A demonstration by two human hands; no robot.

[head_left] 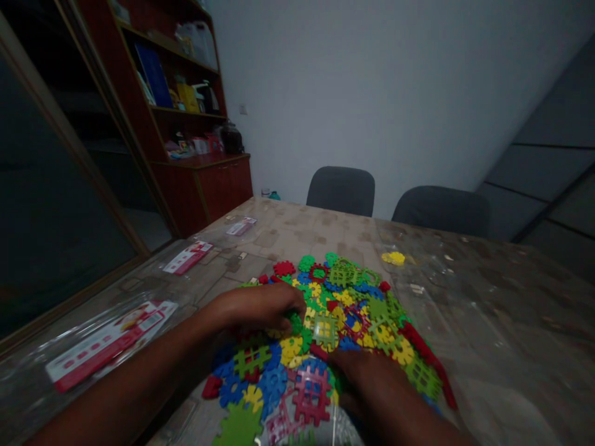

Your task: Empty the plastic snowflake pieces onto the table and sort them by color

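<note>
A wide heap of plastic building pieces (325, 330) lies before me: gear-shaped discs and square lattice frames in green, yellow, blue and red. Over the heap's left side, my left hand (269, 306) has its fingers curled down, with a green toothed piece (295, 323) between thumb and fingers. My right hand (367, 378) is low at the near right of the heap. A small red piece (318, 352) sticks out at its fingertips, while its other fingers are hidden underneath. A pinkish-red lattice square (311, 394) lies between the two forearms.
Clear plastic packages with red-and-white cards (111, 344) lie along the table's left side. More clear packaging (465, 316) is on the right, near a yellow piece (393, 258). Two grey chairs (341, 189) stand at the far edge; a wooden shelf unit (199, 161) is back left.
</note>
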